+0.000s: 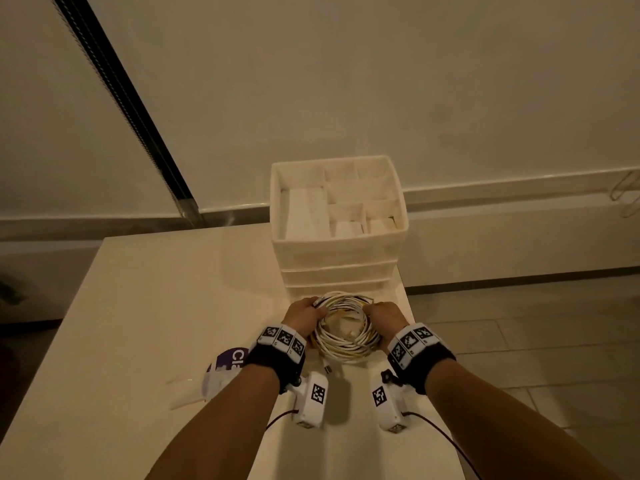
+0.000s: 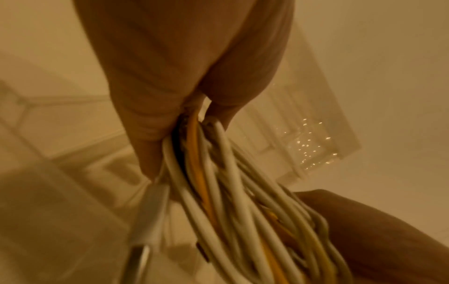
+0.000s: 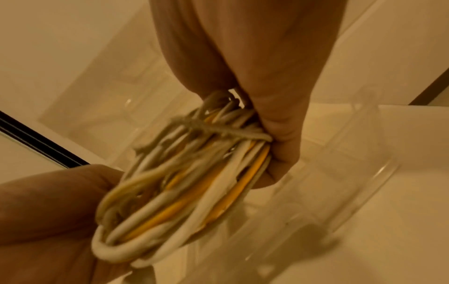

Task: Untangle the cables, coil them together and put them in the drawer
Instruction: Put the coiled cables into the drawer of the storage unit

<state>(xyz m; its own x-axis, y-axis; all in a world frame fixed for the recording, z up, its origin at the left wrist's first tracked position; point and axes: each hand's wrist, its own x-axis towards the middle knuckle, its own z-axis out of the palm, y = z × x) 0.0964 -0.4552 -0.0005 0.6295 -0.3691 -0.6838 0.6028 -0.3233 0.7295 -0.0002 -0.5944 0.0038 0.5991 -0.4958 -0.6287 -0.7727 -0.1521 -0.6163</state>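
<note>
A round coil of white and yellow cables [image 1: 344, 329] is held just above the white table [image 1: 156, 306], in front of the drawer unit. My left hand [image 1: 304, 313] grips the coil's left side and my right hand [image 1: 382, 315] grips its right side. In the left wrist view the fingers [image 2: 150, 134] curl round the cable bundle [image 2: 218, 182]. The right wrist view shows the bundle [image 3: 194, 173] with a strand wound across it, under my curled fingers [image 3: 279, 134]. A plug end [image 1: 327, 368] dangles below the coil. The white fabric drawer box [image 1: 337, 247] stands behind, its top open with several compartments.
A purple and white round sticker [image 1: 230, 367] lies on the table left of my left forearm. The wall and its baseboard [image 1: 519, 195] run behind the table. Tiled floor [image 1: 519, 341] lies to the right of the table edge.
</note>
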